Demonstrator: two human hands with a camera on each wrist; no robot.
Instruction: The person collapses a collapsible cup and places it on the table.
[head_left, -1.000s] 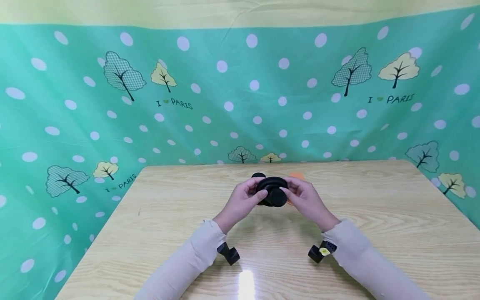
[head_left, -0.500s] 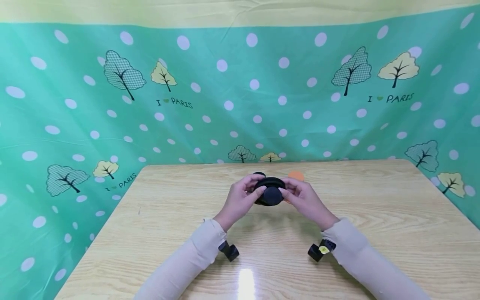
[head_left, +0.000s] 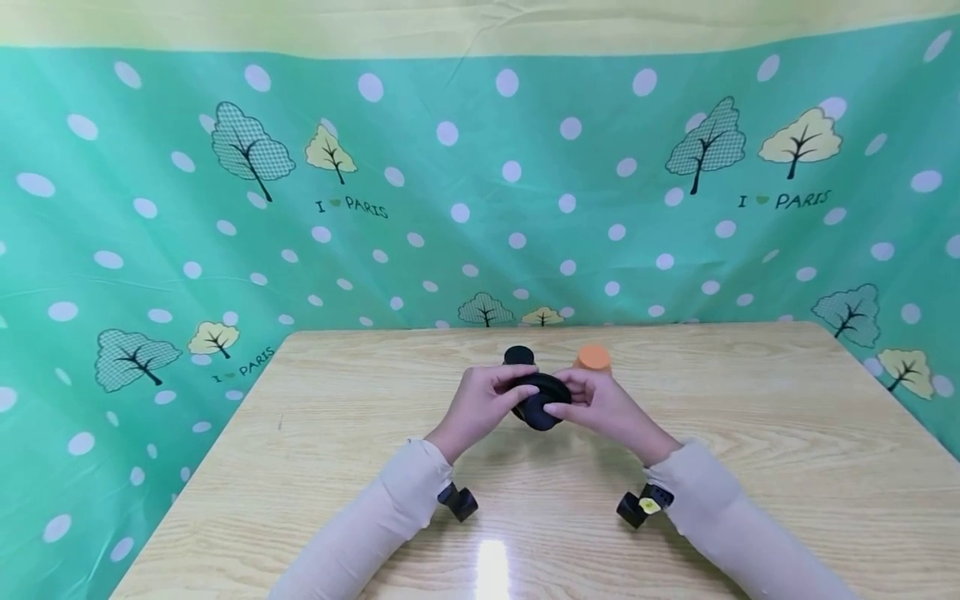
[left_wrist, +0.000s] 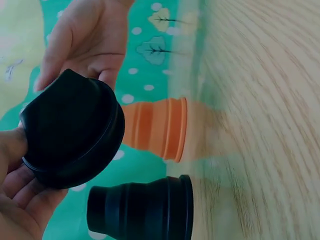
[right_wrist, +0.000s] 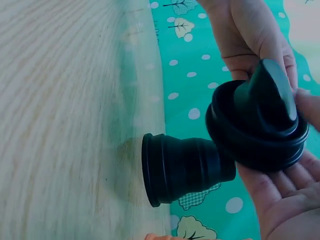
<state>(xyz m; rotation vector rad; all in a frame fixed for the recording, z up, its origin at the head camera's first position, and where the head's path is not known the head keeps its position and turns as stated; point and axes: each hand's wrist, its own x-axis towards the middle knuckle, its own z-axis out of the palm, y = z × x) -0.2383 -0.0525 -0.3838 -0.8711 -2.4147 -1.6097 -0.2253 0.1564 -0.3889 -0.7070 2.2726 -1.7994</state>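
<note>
Both hands hold a black collapsible cup [head_left: 542, 410] over the middle of the table, partly folded, its small round end tilted toward the body. On its left side my left hand [head_left: 480, 408] grips the rim between thumb and fingers. My right hand [head_left: 609, 410] pinches the other side, its thumb against the small end. The right wrist view shows that end of the held cup [right_wrist: 272, 95] slanting out of the thick folded ring. Behind the hands, a second black cup [head_left: 519, 356] and an orange cup [head_left: 594, 358] stand with wide rims down, extended to full height.
The wooden table [head_left: 337, 383] reaches back to a green dotted curtain [head_left: 420, 167]. Each wrist wears a small black camera, the left camera [head_left: 459, 503] and the right camera [head_left: 634, 507] hanging low over the table.
The held cup has come slightly down and nearer the body, and its small end has tilted. My right thumb has shifted onto that end. More of the two standing cups shows.
</note>
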